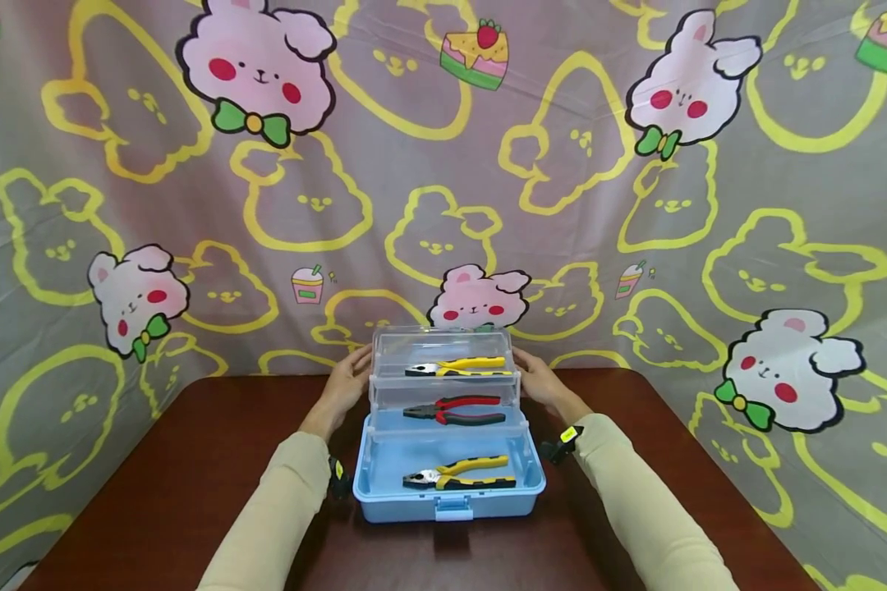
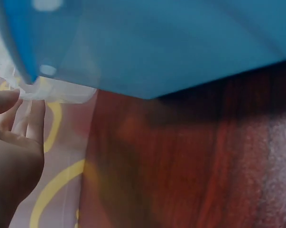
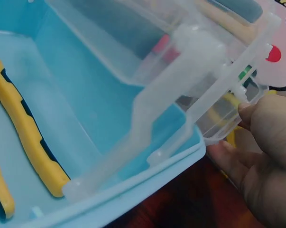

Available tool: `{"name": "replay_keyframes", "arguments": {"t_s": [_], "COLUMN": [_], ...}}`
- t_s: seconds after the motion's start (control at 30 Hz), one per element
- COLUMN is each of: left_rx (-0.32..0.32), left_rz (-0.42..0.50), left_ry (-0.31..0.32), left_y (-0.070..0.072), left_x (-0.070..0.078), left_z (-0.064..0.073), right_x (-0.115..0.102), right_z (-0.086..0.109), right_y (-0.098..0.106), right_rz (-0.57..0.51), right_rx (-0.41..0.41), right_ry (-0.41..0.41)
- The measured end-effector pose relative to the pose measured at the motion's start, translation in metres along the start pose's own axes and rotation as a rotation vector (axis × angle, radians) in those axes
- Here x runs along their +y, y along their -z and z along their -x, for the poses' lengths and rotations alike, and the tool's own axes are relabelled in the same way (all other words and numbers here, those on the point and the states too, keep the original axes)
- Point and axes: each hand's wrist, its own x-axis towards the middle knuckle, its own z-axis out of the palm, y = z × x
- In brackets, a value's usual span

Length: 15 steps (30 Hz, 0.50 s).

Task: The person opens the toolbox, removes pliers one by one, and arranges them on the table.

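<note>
A light blue toolbox (image 1: 406, 510) stands open on the table, its two clear trays raised in steps toward the back. Yellow-and-black pliers (image 1: 430, 476) lie in the base, red-and-black pliers (image 1: 443, 410) in the lower tray and another yellow-handled pair (image 1: 436, 368) in the upper one. Behind the trays hangs the clear lid (image 1: 443, 336). My left hand (image 1: 349, 382) pinches the lid's left side between thumb and fingers. At the right side, my right hand (image 1: 543, 382) grips the lid with the thumb above and fingers below, seen closely in the right wrist view.
The dark brown wooden table (image 1: 192, 492) extends on both sides of the toolbox. A grey cloth with cartoon rabbits (image 1: 443, 164) hangs close behind the table's back edge. Clear hinge arms (image 3: 154, 109) link the trays to the base.
</note>
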Motion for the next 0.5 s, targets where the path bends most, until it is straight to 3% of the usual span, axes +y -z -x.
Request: {"name": "replay_keyframes", "arguments": {"t_s": [0.33,0.5], "left_rx": [-0.084,-0.068], "left_rz": [-0.083,-0.112], "left_ry": [0.033,0.052], "left_y": [0.0,-0.004], "left_x": [-0.017,-0.022], "left_z": [-0.001,-0.003], "right_x": [0.011,0.013], "right_z": [-0.004,-0.004], "right_y": [-0.005,-0.007], "right_rz": [0.034,0.045], "right_rx": [-0.017,-0.032], "right_ry": [-0.056,-0.058]}}
